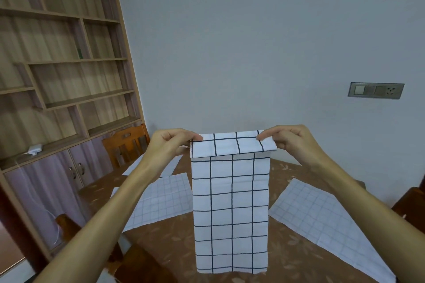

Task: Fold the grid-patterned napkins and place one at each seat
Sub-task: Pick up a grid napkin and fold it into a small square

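A white napkin with a dark grid (230, 211) hangs in the air as a long narrow strip over the table, its top edge folded over toward me. My left hand (171, 142) pinches the top left corner and my right hand (291, 142) pinches the top right corner. Three more grid napkins lie flat and unfolded on the table: one at left (161, 200), one at right (322, 220), and one farther back at left (171, 164), partly hidden by my left forearm.
The table (285, 257) has a brown leaf-patterned cover. A wooden chair (125, 145) stands at the far left side, another chair (138, 264) at the near left, and a third (411, 204) at the right edge. A tall wooden shelf unit (62, 71) fills the left wall.
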Tool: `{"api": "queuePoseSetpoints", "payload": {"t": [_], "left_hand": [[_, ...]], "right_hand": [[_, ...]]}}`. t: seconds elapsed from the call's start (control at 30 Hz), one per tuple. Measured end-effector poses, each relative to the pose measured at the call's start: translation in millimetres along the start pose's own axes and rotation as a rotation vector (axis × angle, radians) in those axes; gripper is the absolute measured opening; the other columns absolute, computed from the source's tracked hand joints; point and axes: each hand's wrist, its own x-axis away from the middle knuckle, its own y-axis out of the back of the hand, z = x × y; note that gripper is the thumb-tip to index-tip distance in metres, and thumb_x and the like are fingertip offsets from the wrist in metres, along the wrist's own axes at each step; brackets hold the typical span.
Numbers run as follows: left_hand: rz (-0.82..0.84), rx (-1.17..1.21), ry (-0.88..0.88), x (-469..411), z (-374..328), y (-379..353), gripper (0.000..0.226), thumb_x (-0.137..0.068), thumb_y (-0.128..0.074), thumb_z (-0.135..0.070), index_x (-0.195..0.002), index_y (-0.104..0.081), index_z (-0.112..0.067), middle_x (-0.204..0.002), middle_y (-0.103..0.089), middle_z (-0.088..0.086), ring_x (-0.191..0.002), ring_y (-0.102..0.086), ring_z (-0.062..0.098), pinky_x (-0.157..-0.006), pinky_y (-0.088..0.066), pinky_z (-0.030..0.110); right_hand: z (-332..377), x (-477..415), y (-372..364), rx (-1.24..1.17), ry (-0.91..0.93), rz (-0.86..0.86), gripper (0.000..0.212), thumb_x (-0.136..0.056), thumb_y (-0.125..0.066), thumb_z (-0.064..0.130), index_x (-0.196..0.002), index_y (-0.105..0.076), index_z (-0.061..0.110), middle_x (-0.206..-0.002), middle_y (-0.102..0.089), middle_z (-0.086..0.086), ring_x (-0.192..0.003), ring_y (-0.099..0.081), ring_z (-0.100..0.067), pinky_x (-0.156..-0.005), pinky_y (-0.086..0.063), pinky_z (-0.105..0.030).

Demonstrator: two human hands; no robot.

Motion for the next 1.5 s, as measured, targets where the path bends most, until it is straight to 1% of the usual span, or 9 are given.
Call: {"api": "queuePoseSetpoints", "payload": {"t": [0.13, 0.23, 0.43, 0.57, 0.87, 1.0, 1.2, 1.37, 1.5], "left_hand": [[-0.048, -0.068, -0.059, -0.1, -1.2, -2.7, 0.017, -0.08, -0.08, -0.006, -0.096, -0.078, -0.01, -0.087, -0.077, -0.004, -0.079, -0.071, 0.012, -0.075, -0.056, 0.021], [-0.065, -0.012, -0.074, -1.3, -3.9, -4.8, 0.022, -0.08, -0.079, -0.005, -0.102, -0.076, -0.009, -0.092, -0.077, -0.005, -0.084, -0.072, 0.013, -0.077, -0.056, 0.022], [-0.045, 0.091, -0.079, -2.8, -6.0, -6.8, 0.044, -0.083, -0.076, -0.007, -0.125, -0.066, -0.018, -0.088, -0.066, 0.01, -0.082, -0.068, 0.016, -0.082, -0.055, 0.023], [0.067, -0.003, 0.058, 0.9, -0.8, -8.1, 0.045, -0.088, -0.07, -0.028, -0.13, -0.063, -0.015, -0.11, -0.077, 0.004, -0.106, -0.072, 0.018, -0.098, -0.054, 0.038], [0.113, -0.039, 0.065, 9.0, 2.6, -15.8, 0.024, -0.095, -0.064, -0.013, -0.117, -0.071, -0.007, -0.097, -0.079, 0.01, -0.094, -0.076, 0.025, -0.082, -0.062, 0.034], [0.1, -0.072, 0.054, 10.6, 2.2, -15.9, 0.025, -0.094, -0.066, -0.018, -0.104, -0.07, 0.004, -0.074, -0.076, 0.001, -0.076, -0.076, 0.018, -0.084, -0.06, 0.04], [0.12, -0.079, 0.084, 13.9, 1.5, -12.5, 0.027, -0.096, -0.063, -0.022, -0.105, -0.071, 0.002, -0.092, -0.079, 0.014, -0.089, -0.076, 0.027, -0.084, -0.061, 0.038], [0.087, -0.131, 0.045, 14.5, -1.5, -5.8, 0.029, -0.095, -0.064, -0.025, -0.089, -0.068, 0.004, -0.058, -0.063, 0.001, -0.062, -0.063, 0.018, -0.072, -0.058, 0.036], [0.052, -0.122, 0.019, 15.9, -2.1, -6.1, 0.03, -0.097, -0.063, -0.018, -0.067, -0.063, -0.015, -0.047, -0.049, -0.011, -0.049, -0.046, 0.005, -0.059, -0.047, 0.028]], "right_hand": [[5.3, 1.7, -7.3, -0.029, 0.044, -0.031, 0.02, -0.096, -0.063, 0.017, -0.114, -0.073, 0.019, -0.092, -0.077, -0.012, -0.093, -0.073, -0.015, -0.081, -0.058, -0.022], [4.3, 1.4, -8.6, 0.036, -0.028, 0.002, 0.044, -0.09, -0.07, 0.031, -0.132, -0.057, 0.033, -0.089, -0.079, -0.007, -0.091, -0.074, -0.01, -0.083, -0.054, -0.018], [1.6, 5.8, -13.9, -0.094, -0.086, 0.021, 0.017, -0.091, -0.069, 0.006, -0.106, -0.073, -0.001, -0.088, -0.075, -0.01, -0.059, -0.069, 0.0, -0.047, -0.045, -0.007], [-2.1, 1.6, -12.4, -0.123, -0.032, -0.062, 0.017, -0.088, -0.072, 0.007, -0.104, -0.076, 0.007, -0.091, -0.079, -0.006, -0.08, -0.075, -0.01, -0.069, -0.056, -0.016], [4.0, 8.4, -6.8, -0.112, -0.14, 0.036, 0.018, -0.094, -0.067, 0.025, -0.11, -0.074, 0.021, -0.095, -0.079, 0.008, -0.085, -0.076, -0.006, -0.074, -0.057, -0.018], [5.9, 13.0, -10.5, -0.048, -0.238, 0.112, 0.023, -0.098, -0.059, 0.034, -0.093, -0.07, 0.014, -0.055, -0.065, 0.019, -0.044, -0.057, 0.007, -0.044, -0.04, -0.006], [9.1, 14.8, -17.1, 0.038, -0.179, 0.015, 0.03, -0.099, -0.059, 0.022, -0.074, -0.064, 0.006, -0.037, -0.046, 0.015, -0.032, -0.043, 0.002, -0.039, -0.033, -0.007], [9.5, 12.5, -19.5, 0.052, -0.102, 0.012, 0.055, -0.096, -0.06, 0.036, -0.098, -0.057, -0.019, -0.05, -0.026, 0.008, -0.041, -0.022, -0.005, -0.041, -0.024, -0.013], [16.8, 16.4, -19.5, 0.039, -0.088, 0.13, 0.021, -0.097, -0.062, 0.015, -0.114, -0.067, 0.005, -0.042, -0.052, 0.017, -0.034, -0.045, 0.003, -0.039, -0.035, -0.006]]}}
